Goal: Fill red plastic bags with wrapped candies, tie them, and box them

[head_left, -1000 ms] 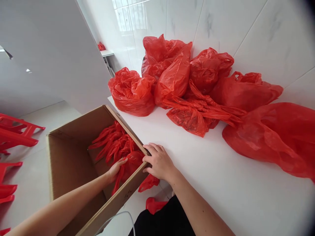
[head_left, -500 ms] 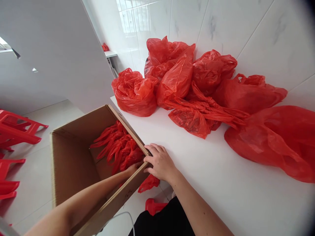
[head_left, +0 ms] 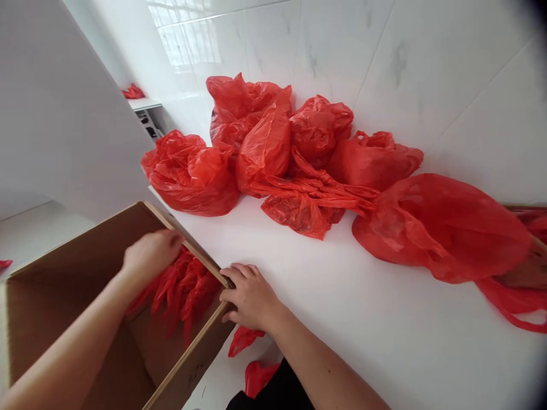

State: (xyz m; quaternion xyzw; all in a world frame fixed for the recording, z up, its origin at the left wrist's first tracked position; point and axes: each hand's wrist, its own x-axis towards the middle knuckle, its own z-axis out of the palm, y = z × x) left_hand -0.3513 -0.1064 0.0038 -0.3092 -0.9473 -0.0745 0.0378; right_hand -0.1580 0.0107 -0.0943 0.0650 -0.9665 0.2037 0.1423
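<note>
My right hand [head_left: 248, 296] grips the near right corner of an open cardboard box [head_left: 188, 373], with its fingers curled over the rim. My left hand [head_left: 152, 254] is inside the box's mouth, close to the wall beside the table. It is slightly blurred, its fingers bent together. What they hold, if anything, is hidden. Beneath it, a bunch of red plastic bags [head_left: 190, 290] hangs along that wall inside the box.
The white table [head_left: 316, 319] borders the box. Along the tiled wall sit several filled red bags [head_left: 265, 151], and a larger red bag [head_left: 440, 228] lies to the right. A grey panel [head_left: 64, 125] stands at the left.
My left hand has risen from near the box's corner and moved along the wall to its far part. My right hand still grips the corner. The view has turned right.
</note>
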